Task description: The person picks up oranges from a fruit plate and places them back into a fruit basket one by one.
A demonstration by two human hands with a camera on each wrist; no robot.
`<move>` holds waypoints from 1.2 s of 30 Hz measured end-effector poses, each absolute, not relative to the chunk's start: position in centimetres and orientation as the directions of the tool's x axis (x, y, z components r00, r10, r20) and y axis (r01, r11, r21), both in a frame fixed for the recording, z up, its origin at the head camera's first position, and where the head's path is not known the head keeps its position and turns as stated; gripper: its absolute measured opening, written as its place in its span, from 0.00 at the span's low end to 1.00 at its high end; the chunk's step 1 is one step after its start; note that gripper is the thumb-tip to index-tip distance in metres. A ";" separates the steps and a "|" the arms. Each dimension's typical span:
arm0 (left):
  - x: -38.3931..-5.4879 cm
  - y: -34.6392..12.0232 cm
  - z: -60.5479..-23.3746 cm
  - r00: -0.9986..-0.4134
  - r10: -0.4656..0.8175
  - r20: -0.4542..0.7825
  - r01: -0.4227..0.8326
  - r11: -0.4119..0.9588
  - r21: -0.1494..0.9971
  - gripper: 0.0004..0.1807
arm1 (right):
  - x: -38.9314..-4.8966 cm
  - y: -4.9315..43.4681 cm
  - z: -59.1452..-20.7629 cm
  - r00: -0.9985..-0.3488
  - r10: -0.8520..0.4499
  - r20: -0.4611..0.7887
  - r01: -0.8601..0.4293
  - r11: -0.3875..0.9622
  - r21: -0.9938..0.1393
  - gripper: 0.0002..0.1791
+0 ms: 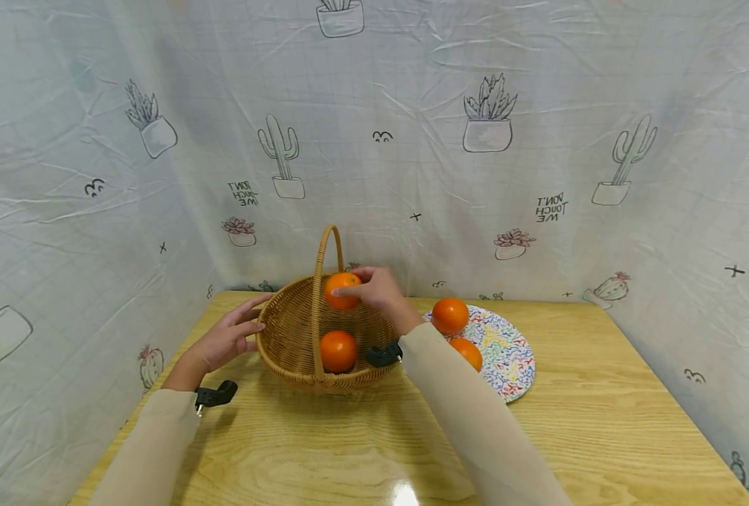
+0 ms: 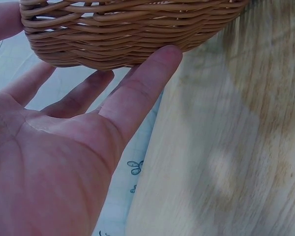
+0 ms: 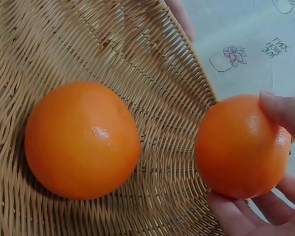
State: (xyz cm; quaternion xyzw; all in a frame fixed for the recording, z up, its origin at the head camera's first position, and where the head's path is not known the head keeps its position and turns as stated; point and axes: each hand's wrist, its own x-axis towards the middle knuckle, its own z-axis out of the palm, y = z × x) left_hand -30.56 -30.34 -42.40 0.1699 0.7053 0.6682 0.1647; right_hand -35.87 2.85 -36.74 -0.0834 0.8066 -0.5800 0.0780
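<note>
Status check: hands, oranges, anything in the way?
Right hand grips orange at basket; left hand touches basket's side. Second orange inside, two on plate. Handle alongside, may obstruct.

Vivid orange on all 4 fruits [image 1: 450, 315], honey-brown weave on the basket [image 1: 294, 330] near the far-left corner of the table [image 1: 602, 407], itself yellowish wood grain! White plate [image 1: 512, 355] by the far edge: red, blue, yellow, green squiggles! Beige sleeves [image 1: 476, 422], pale backdrop [image 1: 381, 183] with cactus drawings [image 1: 280, 151]!
</note>
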 end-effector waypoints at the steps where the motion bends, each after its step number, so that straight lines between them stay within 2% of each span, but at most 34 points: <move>1: -30.6 -30.3 -42.4 -0.888 0.460 -0.007 0.019 0.051 0.999 0.38 | -35.9 2.8 -36.8 -0.973 -0.227 -0.033 -0.043 0.319 -0.947 0.32; 6: -30.6 -30.3 -42.4 -0.889 0.458 -0.010 0.016 0.053 0.998 0.38 | -35.8 2.6 -36.8 -0.973 -0.223 -0.059 -0.026 0.360 -0.933 0.35; 12: -30.6 -30.3 -42.3 -0.892 0.451 -0.015 0.012 0.057 0.998 0.38 | -36.0 2.3 -36.7 -0.969 -0.228 -0.096 0.005 0.370 -0.929 0.34; 20: -30.4 -30.2 -42.1 -0.888 0.460 -0.007 0.018 0.050 0.999 0.39 | -36.4 1.9 -37.0 -0.970 -0.166 -0.175 0.070 0.502 -0.862 0.36; 30: -30.4 -30.0 -41.8 -0.890 0.457 -0.012 0.016 0.058 0.998 0.39 | -36.7 1.9 -37.2 -0.954 -0.178 -0.240 0.138 0.450 -0.882 0.40; 36: -30.3 -30.0 -41.8 -0.893 0.448 -0.030 0.000 0.067 0.998 0.39 | -36.5 2.1 -37.0 -0.952 -0.209 -0.225 0.113 0.442 -0.890 0.39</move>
